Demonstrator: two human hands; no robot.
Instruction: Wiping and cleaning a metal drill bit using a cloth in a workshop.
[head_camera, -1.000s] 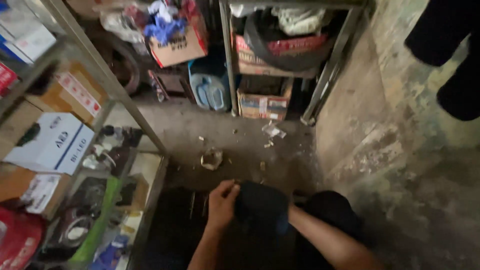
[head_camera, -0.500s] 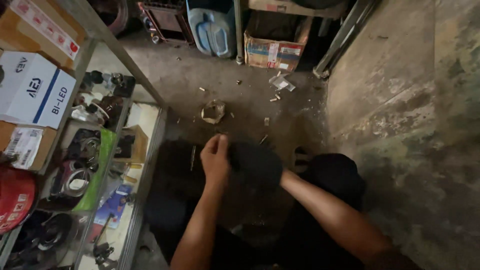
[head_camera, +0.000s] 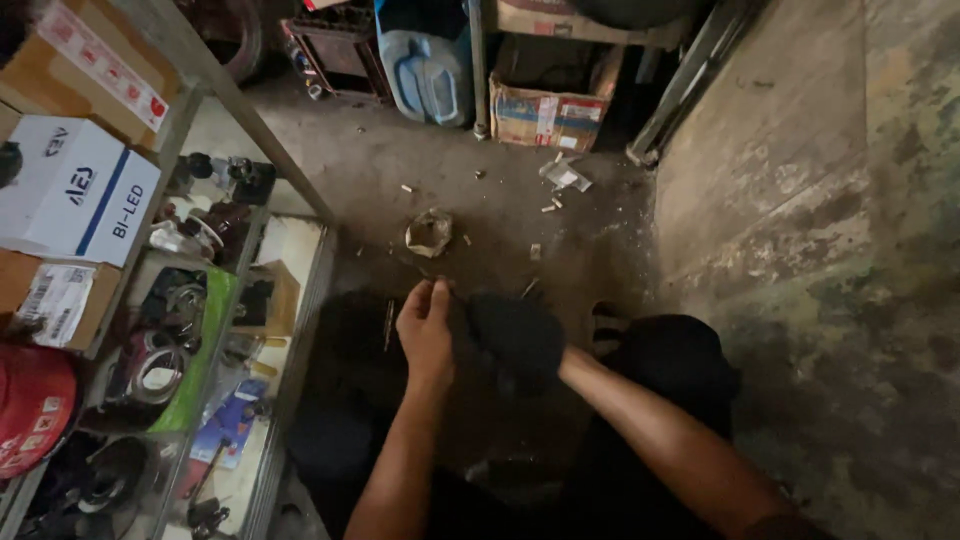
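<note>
My left hand (head_camera: 427, 330) is low in the middle of the view, fingers curled near the edge of a dark rounded object (head_camera: 517, 338). That black object covers my right hand, which seems to be inside or behind it; only the right forearm (head_camera: 650, 430) shows. Both arms reach forward over my dark-clad knees above a dirty concrete floor (head_camera: 480, 215). What the dark object is cannot be told in this dim light.
A metal shelf (head_camera: 300, 300) on the left holds boxes, a white carton (head_camera: 75, 190), rings and small parts. A crumpled scrap (head_camera: 428, 232) and litter lie on the floor ahead. A blue jug (head_camera: 425, 70) and a cardboard box (head_camera: 545, 115) stand at the back. A stained wall (head_camera: 830, 200) rises on the right.
The view has tilted downward and nearer the floor, so the back shelves have slid out of the top. My hands stay together on the dark object, slightly shifted left.
</note>
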